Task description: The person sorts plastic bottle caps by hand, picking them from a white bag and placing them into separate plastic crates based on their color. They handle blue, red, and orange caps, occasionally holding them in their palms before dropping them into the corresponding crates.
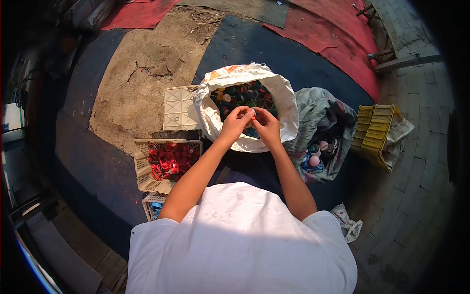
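Observation:
Above the near rim of a white woven sack [286, 105], my left hand [235, 125] and my right hand [268, 128] meet with fingers pinched together. Between the fingertips of both is a small red-and-white cap [252, 112], partly covered by them. Inside the sack lie many caps [226, 98] in green, dark, red and yellowish colours. To the left of my left forearm, a beige plastic crate [142, 169] holds a heap of red plastic pieces [171, 159], some ring-shaped.
Right of the white sack stands a grey-green woven sack [306, 105] with pink and pale round items [315, 160]. Further right is a yellow crate [374, 130]. A pale crate [180, 108] sits behind on the left; another crate [148, 208] with blue pieces is near my left elbow.

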{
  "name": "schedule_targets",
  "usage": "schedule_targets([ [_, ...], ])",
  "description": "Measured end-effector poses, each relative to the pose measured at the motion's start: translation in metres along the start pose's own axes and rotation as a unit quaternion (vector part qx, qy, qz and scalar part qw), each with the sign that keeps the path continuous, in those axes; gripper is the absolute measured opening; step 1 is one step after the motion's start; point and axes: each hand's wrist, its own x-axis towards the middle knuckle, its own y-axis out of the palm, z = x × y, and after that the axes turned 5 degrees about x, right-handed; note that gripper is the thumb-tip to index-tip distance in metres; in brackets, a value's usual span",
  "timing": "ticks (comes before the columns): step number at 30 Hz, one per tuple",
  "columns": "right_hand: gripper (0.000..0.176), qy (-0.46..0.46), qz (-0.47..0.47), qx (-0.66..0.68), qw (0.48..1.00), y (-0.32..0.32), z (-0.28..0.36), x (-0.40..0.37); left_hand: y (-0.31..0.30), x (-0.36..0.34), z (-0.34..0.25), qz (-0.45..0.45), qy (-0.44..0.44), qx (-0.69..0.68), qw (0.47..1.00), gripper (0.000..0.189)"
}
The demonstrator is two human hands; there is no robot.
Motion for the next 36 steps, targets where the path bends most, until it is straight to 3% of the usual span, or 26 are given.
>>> schedule_targets([
  [8,0.044,-0.051,-0.019,-0.082,0.995,0.008,0.018,-0.008,-0.003,-0.003,0.007,-0.008,-0.014,-0.067,0.998,0.042],
  [14,0.030,-0.064,-0.070,-0.056,0.994,0.018,0.011,-0.011,-0.007,-0.007,0.016,0.015,0.037,-0.140,0.989,0.040],
  [29,0.019,-0.004,-0.094,0.132,0.987,0.033,-0.015,-0.017,-0.003,-0.011,0.021,-0.094,0.102,0.012,0.990,0.050],
  [36,0.017,0.022,-0.082,0.129,0.988,0.031,-0.007,-0.019,0.000,-0.011,0.016,-0.120,0.054,0.072,0.989,0.052],
])
